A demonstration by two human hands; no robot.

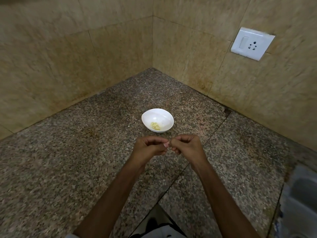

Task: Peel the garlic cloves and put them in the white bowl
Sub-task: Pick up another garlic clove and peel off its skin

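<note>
**Forearms low in frame, one clove pinched short of the bowl**

Forearms [111, 194] filled the bottom of my feed, reaching up toward the white bowl [165, 115], which sat on the speckled stone surface [68, 152]. Just on the near side of the bowl, the left hand [147, 148] and right hand [187, 146] met fingertip to fingertip above the surface. Both had their fingers curled in, pinching one small pale thing between them. I took it for a garlic clove [166, 144], though the fingers hid nearly all of it and I could not tell how much skin was left on it. Inside the bowl, toward its near wall, lay a small heap of peeled cloves [155, 126], yellowish and bare. Far beyond the bowl and to its right, a wall socket [252, 43] sat on the tiled wall.

I judged the clove to be light and firm, with a papery skin that tears easily and clings. Bare, it would likely be slick and a little sticky, and easy to squirt out of a hard pinch. I would hold it by its flat sides with one hand and pick at the skin from the root end with the other, then carry it the short way forward and let it drop among the rest.
</note>
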